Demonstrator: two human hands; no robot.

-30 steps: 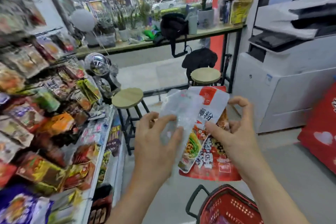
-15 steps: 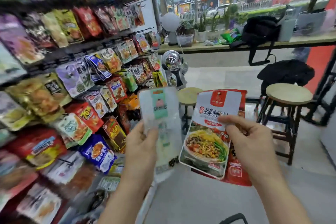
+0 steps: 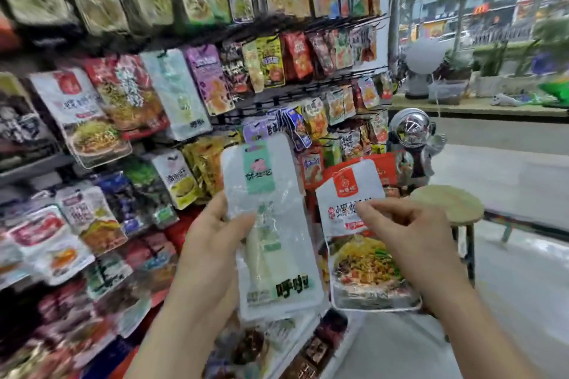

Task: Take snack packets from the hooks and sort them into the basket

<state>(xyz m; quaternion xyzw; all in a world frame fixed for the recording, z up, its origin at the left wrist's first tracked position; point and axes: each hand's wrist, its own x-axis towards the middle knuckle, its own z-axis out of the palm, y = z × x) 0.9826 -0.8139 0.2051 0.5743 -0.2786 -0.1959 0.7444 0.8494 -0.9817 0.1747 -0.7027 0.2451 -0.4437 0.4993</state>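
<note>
Two snack packets held up before the hook wall.
The left hand (image 3: 215, 243) has its fingers closed around a clear plastic packet with a mint-green label (image 3: 271, 224). The right hand (image 3: 409, 243) pinches a white noodle packet with a red logo (image 3: 360, 271). A red packet (image 3: 381, 168) behind it is perhaps in the same grip. Both packets are in front of the colourful hanging packets (image 3: 197, 83).

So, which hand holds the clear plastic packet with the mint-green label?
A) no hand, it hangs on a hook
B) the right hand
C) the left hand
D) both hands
C: the left hand grips the clear plastic packet with the mint-green label; the right hand pinches a white noodle packet with a red logo.
</note>
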